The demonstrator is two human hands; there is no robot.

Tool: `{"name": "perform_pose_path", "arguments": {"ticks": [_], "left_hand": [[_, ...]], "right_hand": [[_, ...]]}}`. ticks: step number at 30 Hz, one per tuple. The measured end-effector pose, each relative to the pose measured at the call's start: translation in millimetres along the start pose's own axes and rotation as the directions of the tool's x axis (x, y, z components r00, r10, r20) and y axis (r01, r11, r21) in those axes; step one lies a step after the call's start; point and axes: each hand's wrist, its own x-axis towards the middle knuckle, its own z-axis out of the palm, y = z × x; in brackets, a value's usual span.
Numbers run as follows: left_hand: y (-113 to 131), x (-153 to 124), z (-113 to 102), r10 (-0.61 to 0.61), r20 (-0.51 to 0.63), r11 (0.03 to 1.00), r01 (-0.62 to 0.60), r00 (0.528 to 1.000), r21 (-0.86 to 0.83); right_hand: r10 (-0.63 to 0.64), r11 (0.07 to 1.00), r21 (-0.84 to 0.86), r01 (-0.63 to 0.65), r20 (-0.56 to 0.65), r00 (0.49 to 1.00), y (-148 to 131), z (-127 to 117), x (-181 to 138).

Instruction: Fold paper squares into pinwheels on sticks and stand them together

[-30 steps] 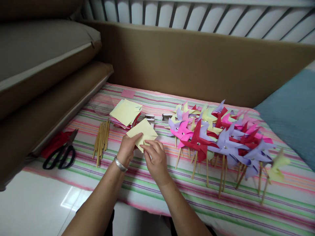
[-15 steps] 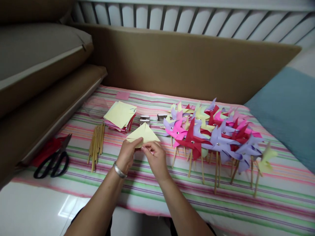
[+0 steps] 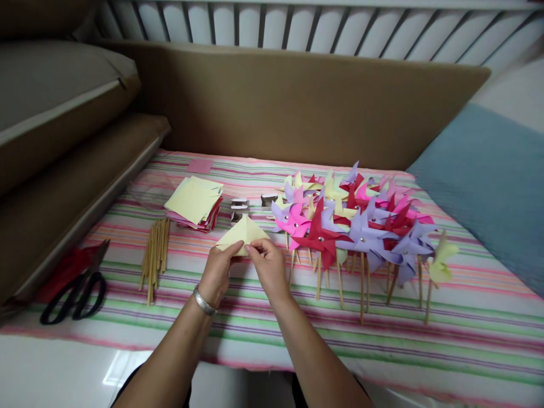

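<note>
Between my hands is a pale yellow paper square (image 3: 244,229), turned corner-up, with a cut line near its top corner. My left hand (image 3: 221,263) grips its lower left part, thumb on top; a silver bracelet circles that wrist. At the lower right, my right hand (image 3: 267,260) pinches the paper's edge, thumb and forefinger close to the left thumb. Just beyond the paper stand small open boxes (image 3: 239,208), their contents too small to make out. A stack of coloured paper squares (image 3: 193,201), yellow on top, lies to the left.
Finished paper pinwheels (image 3: 321,238) on wooden sticks crowd the right side. A bundle of wooden sticks (image 3: 153,255) and black-handled scissors (image 3: 79,294) lie left on the striped cloth (image 3: 272,334). Brown cushions (image 3: 76,187) rise at far left; a brown panel (image 3: 297,107) stands behind.
My right thumb and fingers have shifted up along the paper toward its middle, nearer the left thumb. The view has turned slightly right, so surrounding things appear further left.
</note>
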Motion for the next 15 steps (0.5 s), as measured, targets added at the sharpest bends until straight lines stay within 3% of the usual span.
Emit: {"name": "perform_pose_path", "arguments": {"ticks": [7, 12, 15], "left_hand": [[1.4, -2.8, 2.3, 0.027, 0.033, 0.999, -0.028, 0.999, 0.017], [1.6, 1.1, 0.4, 0.041, -0.072, 0.998, -0.037, 0.997, 0.053], [5.1, 4.2, -3.9, 0.040, -0.096, 0.995, -0.031, 0.995, 0.093]], "right_hand": [[0.020, 1.000, 0.017, -0.019, -0.023, 1.000, 4.0, 2.7, 0.8], [0.011, 1.000, -0.023, -0.011, -0.006, 1.000, 3.5, 1.9, 0.7], [-0.055, 0.994, -0.098, 0.049, -0.062, 0.997, -1.6, -8.1, 5.5]]}}
